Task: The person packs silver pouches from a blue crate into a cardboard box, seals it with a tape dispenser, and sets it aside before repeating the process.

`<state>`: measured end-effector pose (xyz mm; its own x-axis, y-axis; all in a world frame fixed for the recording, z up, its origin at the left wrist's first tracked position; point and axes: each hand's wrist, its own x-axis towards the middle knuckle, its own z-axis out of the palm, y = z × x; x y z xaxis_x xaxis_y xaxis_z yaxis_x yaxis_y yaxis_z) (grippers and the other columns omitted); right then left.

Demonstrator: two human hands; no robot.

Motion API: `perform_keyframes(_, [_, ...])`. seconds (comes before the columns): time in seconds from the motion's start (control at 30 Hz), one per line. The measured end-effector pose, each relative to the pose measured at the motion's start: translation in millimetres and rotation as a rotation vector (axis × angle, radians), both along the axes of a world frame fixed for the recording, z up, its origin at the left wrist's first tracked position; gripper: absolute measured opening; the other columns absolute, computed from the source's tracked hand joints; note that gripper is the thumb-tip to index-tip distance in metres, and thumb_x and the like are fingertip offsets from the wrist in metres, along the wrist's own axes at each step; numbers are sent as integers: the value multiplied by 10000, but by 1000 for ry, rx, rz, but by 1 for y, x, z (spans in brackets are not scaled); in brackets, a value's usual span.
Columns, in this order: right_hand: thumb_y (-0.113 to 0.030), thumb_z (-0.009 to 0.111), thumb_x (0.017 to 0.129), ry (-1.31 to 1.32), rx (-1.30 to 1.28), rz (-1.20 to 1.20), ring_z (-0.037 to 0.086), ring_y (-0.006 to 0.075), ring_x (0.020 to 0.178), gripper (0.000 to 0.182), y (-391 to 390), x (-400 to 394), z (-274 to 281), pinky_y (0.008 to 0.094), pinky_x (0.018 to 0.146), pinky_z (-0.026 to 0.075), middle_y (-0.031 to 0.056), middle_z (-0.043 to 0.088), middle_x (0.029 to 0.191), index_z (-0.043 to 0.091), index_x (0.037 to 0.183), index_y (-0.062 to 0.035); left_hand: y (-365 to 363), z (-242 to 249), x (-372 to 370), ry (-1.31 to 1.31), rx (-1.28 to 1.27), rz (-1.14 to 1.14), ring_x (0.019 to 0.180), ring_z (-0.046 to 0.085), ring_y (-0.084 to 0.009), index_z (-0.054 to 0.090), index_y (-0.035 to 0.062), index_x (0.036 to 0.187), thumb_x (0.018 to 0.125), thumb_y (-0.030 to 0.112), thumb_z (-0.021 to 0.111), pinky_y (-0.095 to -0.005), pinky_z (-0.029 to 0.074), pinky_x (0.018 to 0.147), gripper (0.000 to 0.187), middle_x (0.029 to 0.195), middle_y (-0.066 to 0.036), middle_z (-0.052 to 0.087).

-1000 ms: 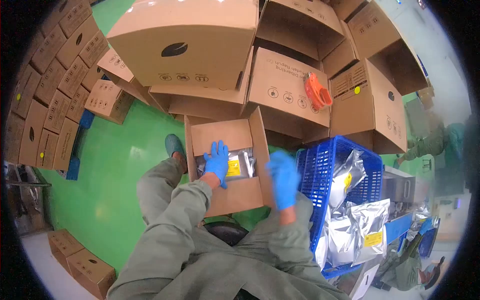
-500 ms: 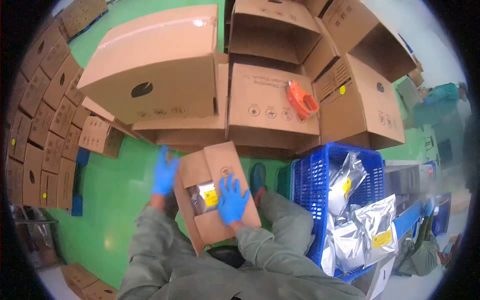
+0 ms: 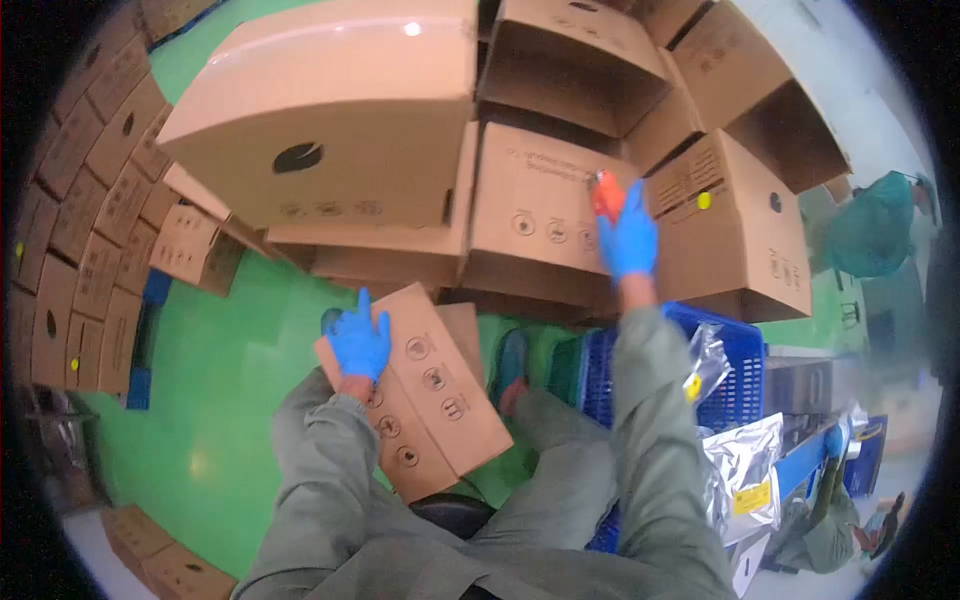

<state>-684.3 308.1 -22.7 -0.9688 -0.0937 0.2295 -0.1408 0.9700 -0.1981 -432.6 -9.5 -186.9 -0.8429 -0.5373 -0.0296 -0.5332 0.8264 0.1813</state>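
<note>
A small cardboard box [image 3: 425, 400] rests at my knees with its two main flaps folded together on top and one end flap sticking out at the far side. My left hand [image 3: 359, 342], in a blue glove, lies on the left flap near its edge, fingers spread. On a larger carton, my right hand [image 3: 630, 238], also gloved in blue, is around an orange-red tape dispenser [image 3: 606, 197], most of which the hand hides. The box's contents are covered by the flaps.
Large open cartons [image 3: 545, 190] stand ahead. To my right, a blue plastic basket [image 3: 738, 350] holds silver pouches [image 3: 745, 470] with yellow labels. Stacked boxes [image 3: 85, 240] line the left. Co-workers are at the right, one in a green sleeve [image 3: 870, 225].
My right hand has left the box and reached forward to the tape dispenser. The box's flaps have been folded down over the silver pouch, and my left hand now lies on them.
</note>
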Motion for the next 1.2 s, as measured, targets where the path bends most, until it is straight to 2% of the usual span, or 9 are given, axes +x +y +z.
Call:
perform_keyframes(0.17, [-346, 694, 813, -255, 48, -10, 607, 438, 1063, 956, 9, -46, -36, 459, 916, 482, 279, 543, 1286, 101, 1526, -114, -2, -5, -2, 64, -28, -3, 944, 571, -348, 399, 150, 1447, 924, 443, 477, -522, 398, 872, 605, 980, -192, 601])
perform_keyframes(0.3, [-157, 727, 761, -167, -895, 207, 614, 307, 1093, 845, -63, 103, 18, 396, 912, 493, 207, 560, 1297, 299, 1478, -33, 3, 1, -14, 4, 30, -4, 1003, 572, -341, 399, 179, 1446, 921, 451, 467, -573, 381, 896, 595, 1031, -167, 609])
perform_keyframes(0.37, [-68, 708, 717, -167, -975, 370, 557, 234, 1155, 848, -82, 193, 24, 369, 940, 478, 148, 519, 1349, 320, 1468, -8, 6, 0, -16, 0, 39, -9, 1010, 569, -338, 400, 180, 1446, 921, 452, 467, -577, 370, 907, 595, 1044, -166, 603])
perform_keyframes(0.57, [-155, 713, 676, -714, -586, 265, 598, 340, 1119, 954, -99, 366, -100, 398, 904, 497, 208, 540, 1306, 246, 1501, -41, 3, -10, -20, 67, 60, -60, 1030, 556, -349, 391, 156, 1447, 915, 449, 486, -599, 328, 958, 615, 1068, -171, 588])
perform_keyframes(0.73, [-166, 735, 651, -622, -485, 222, 620, 346, 975, 992, -93, 392, -109, 416, 819, 513, 204, 579, 1144, 241, 1504, -47, -10, -22, 7, 494, -225, -203, 1080, 552, -369, 457, 111, 1399, 899, 453, 515, -577, 357, 972, 609, 1171, -185, 583])
perform_keyframes(0.87, [-175, 751, 628, -458, -527, 222, 613, 344, 926, 1018, -72, 412, -123, 421, 796, 515, 193, 570, 1050, 244, 1500, -44, 15, 68, 72, -507, 932, -476, 999, 642, -243, 624, 17, 1154, 907, 438, 598, -400, 541, 821, 489, 1121, -166, 655])
perform_keyframes(0.9, [-175, 751, 628, -456, -530, 219, 613, 344, 926, 1018, -70, 416, -124, 421, 796, 515, 193, 570, 1050, 244, 1500, -44, 25, 59, 86, -508, 929, -479, 999, 642, -243, 624, 17, 1154, 907, 438, 598, -400, 541, 821, 489, 1121, -166, 655])
perform_keyframes(0.97, [-176, 763, 618, -454, -547, 225, 612, 347, 920, 1027, -72, 415, -124, 423, 795, 518, 192, 564, 1062, 249, 1496, -40, 33, 26, 103, -382, 1846, -141, 816, 660, -205, 699, 29, 1034, 923, 415, 599, -362, 536, 747, 413, 938, -116, 707])
perform_keyframes(1.2, [-177, 750, 636, -399, -528, 299, 617, 348, 911, 985, -78, 412, -111, 430, 783, 524, 184, 541, 1048, 281, 1497, -87, 13, 21, 85, -211, 1727, -233, 765, 638, -142, 724, 25, 948, 921, 383, 611, -338, 529, 680, 376, 880, -95, 709])
